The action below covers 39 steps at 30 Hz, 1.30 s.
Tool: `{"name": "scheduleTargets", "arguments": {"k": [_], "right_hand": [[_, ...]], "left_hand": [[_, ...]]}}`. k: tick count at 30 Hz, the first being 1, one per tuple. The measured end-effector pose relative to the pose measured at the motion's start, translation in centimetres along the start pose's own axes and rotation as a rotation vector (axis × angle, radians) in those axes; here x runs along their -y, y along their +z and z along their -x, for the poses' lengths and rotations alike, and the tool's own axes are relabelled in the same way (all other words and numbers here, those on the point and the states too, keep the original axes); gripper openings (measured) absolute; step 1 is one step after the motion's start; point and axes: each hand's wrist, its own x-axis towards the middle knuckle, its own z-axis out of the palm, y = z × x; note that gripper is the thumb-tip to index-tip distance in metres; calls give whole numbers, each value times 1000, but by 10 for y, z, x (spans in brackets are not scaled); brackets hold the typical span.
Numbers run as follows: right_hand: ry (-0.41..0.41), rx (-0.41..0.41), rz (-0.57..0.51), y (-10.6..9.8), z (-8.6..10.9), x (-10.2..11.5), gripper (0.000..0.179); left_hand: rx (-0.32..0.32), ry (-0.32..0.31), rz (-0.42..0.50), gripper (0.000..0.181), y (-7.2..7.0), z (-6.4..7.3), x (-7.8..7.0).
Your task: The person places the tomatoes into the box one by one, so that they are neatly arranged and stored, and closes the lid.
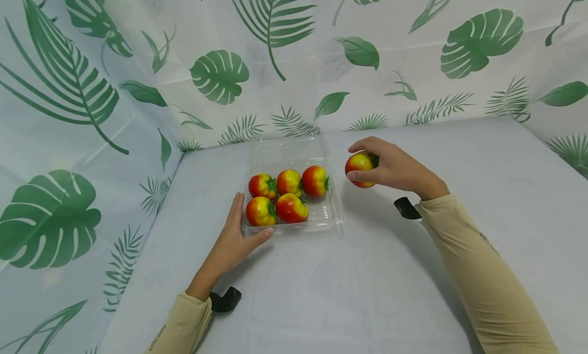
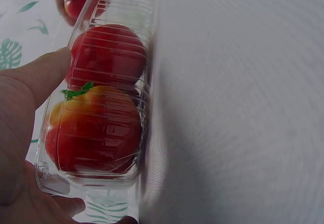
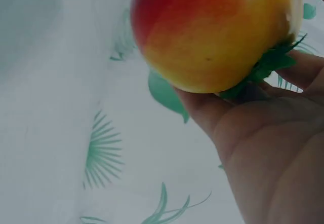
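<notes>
A clear plastic clamshell box (image 1: 323, 217) lies on the table with its lid (image 1: 288, 150) folded back. Inside are several red-and-yellow fruits (image 1: 261, 211) with green leafy caps: three along the back, two in front toward the left. My left hand (image 1: 234, 241) spreads around the box's front left corner, fingers along the left side and thumb (image 2: 48, 74) at the front rim. To the right of the box, my right hand (image 1: 390, 165) holds another such fruit (image 3: 212, 31) between thumb and fingers, above the table. Its green cap faces the palm.
A pale cloth covers the table (image 1: 358, 287). Behind it and at the left hang white sheets with green leaf prints (image 1: 220, 77). Black straps (image 1: 225, 299) show at both wrists, beside beige sleeves (image 1: 478, 262).
</notes>
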Motion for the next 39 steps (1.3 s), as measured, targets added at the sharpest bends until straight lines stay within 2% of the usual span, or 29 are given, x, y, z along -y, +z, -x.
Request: {"name": "scheduleTargets", "arguments": {"k": [11, 19, 26, 33, 39], "right_hand": [[-124, -66, -50, 13, -5, 6, 46], [-110, -32, -215, 25, -6, 17, 46], [-137, 0, -367, 36, -11, 18, 41], [-152, -20, -394, 51, -15, 22, 37], [-195, 10, -362, 66, -15, 25, 36]], "left_hand": [[9, -21, 0, 120, 0, -1, 1], [8, -17, -2, 120, 0, -1, 0], [10, -18, 7, 120, 0, -1, 0], [7, -19, 0, 121, 0, -1, 1], [6, -12, 2, 120, 0, -2, 2]]}}
